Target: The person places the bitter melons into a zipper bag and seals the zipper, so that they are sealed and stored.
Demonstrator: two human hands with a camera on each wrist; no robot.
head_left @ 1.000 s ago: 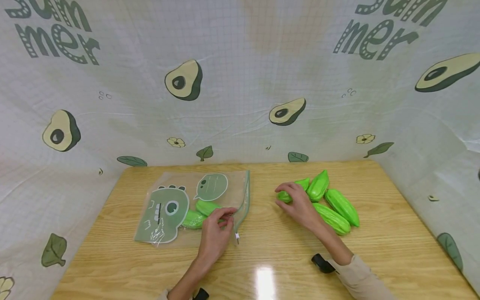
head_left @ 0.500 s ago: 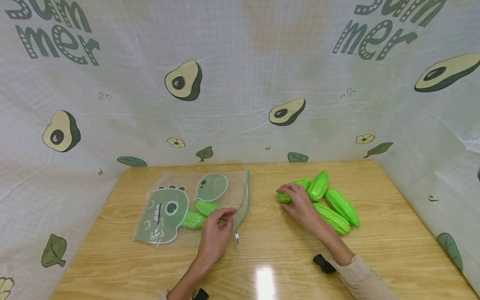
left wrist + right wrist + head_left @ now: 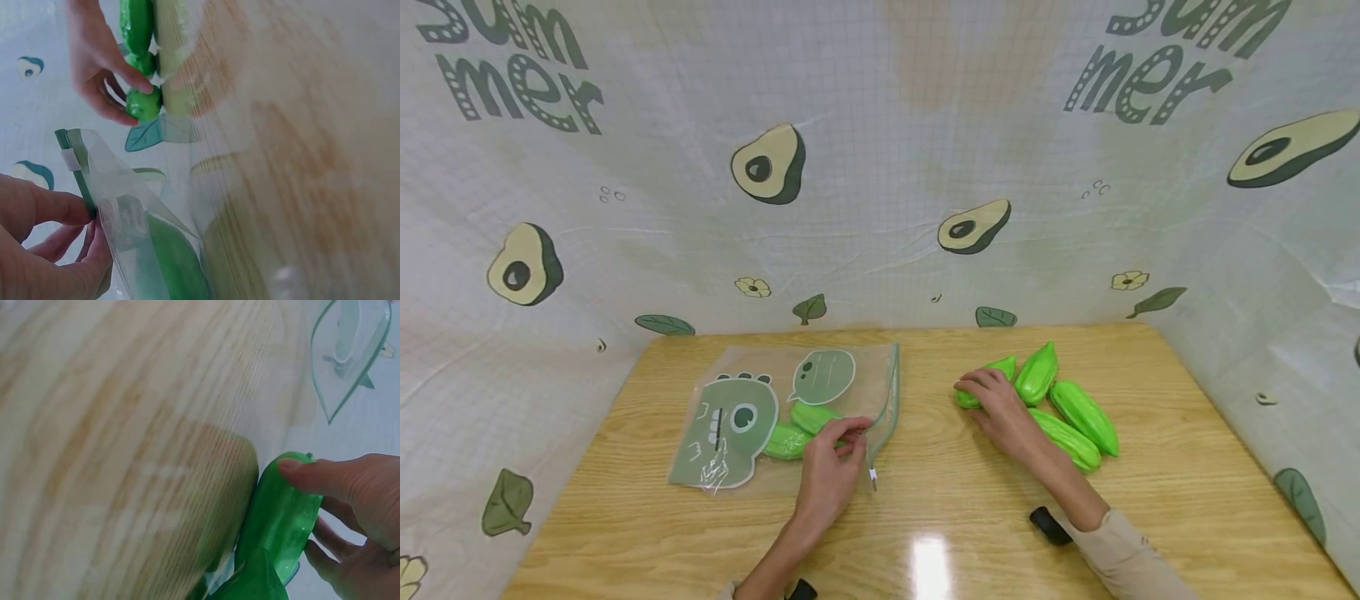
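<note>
Bag (image 3: 752, 417) with two gourds (image 3: 785, 442) inside, four others (image 3: 1035, 377) yet outside: my left hand (image 3: 832, 473) pinches its mouth (image 3: 892, 408), my right hand (image 3: 1004, 418) grips one.

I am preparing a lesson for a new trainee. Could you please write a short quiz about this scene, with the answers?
1. Choose one: the left hand pinches (a) the patterned cloth, (b) the edge of the clear bag, (c) the right sleeve.
2. True or false: the right hand is inside the clear bag.
3. Fill in: in the head view, ____ green gourds show inside the clear bag.

Key: 1. b. 2. False; it holds a loose gourd outside the clear bag. 3. Two.
</note>
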